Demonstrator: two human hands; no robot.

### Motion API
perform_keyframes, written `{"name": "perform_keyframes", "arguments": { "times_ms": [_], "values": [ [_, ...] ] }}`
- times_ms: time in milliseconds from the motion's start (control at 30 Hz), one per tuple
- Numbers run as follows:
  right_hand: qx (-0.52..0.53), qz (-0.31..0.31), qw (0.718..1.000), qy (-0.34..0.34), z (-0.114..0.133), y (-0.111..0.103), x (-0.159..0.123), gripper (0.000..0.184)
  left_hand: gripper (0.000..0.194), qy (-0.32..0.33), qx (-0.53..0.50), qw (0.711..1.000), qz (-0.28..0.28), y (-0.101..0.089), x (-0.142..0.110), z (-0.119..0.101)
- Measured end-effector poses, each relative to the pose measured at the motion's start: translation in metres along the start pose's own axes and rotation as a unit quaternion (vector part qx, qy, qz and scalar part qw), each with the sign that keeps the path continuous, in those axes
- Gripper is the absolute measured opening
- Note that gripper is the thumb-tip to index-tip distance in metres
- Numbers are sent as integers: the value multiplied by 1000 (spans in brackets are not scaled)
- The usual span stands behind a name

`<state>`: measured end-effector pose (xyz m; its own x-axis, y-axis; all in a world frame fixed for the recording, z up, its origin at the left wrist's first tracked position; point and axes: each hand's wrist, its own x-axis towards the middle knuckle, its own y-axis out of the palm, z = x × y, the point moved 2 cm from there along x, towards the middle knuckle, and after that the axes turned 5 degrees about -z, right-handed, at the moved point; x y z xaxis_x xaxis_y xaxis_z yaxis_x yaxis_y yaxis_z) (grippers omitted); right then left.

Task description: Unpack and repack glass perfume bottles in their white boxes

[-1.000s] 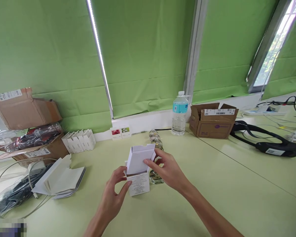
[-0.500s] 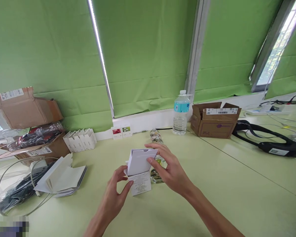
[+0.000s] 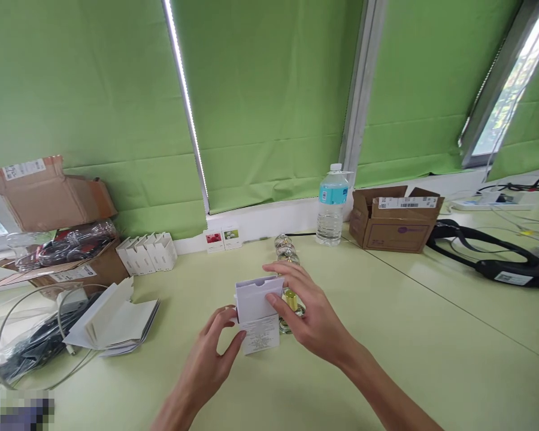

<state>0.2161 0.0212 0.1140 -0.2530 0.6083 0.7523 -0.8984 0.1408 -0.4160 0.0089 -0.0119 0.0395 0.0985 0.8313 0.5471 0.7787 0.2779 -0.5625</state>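
A small white cardboard box [image 3: 257, 302] is held up over the table, with a notched flap edge at its top. Its lower panel carries lines of fine print. My right hand [image 3: 308, 305] grips the box's right side, thumb on the front face and fingers behind. At the left edge, my left hand [image 3: 215, 344] has its index finger against the box and its thumb by the printed panel. Behind the box and right hand runs a row of several small glass bottles [image 3: 291, 299], partly hidden, the nearest with a gold-coloured part.
Several white cartons [image 3: 146, 254] and two picture cards [image 3: 222, 239] stand by the wall. A water bottle [image 3: 332, 209] and a brown cardboard box [image 3: 395, 224] are at the back right, a black headset [image 3: 498, 257] beyond. Folded white paper [image 3: 112, 323] and cables lie left.
The white box has tilted, so its top edge sits lower and its front face looks flatter. Both hands keep their hold on it, and the view has shifted slightly.
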Motion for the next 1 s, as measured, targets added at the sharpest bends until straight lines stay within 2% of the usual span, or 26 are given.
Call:
{"name": "perform_keyframes", "arguments": {
  "times_ms": [133,300,533,600,733,800,1000],
  "values": [
    [1,-36,999,-18,4,0,0,15,27,-15,3,1000,6,0,-2,3],
    [-7,-14,1000,-9,-1,-1,0,10,36,-56,4,998,-13,2,-7,11],
    [-27,7,1000,-6,-4,0,-2,10,42,-20,0,999,-28,3,-6,10],
    [-53,26,998,-9,-6,4,-5,11,44,-11,6,999,-29,3,-6,10],
    [-116,135,984,-29,-10,16,-12,16,47,-15,2,999,-31,4,-7,12],
    [-127,161,978,-38,-10,19,-14,16,48,-20,-6,999,-38,4,-7,14],
    [-124,108,983,-84,-5,23,-14,26,48,-8,26,998,-58,0,-6,20]
  ]
}}
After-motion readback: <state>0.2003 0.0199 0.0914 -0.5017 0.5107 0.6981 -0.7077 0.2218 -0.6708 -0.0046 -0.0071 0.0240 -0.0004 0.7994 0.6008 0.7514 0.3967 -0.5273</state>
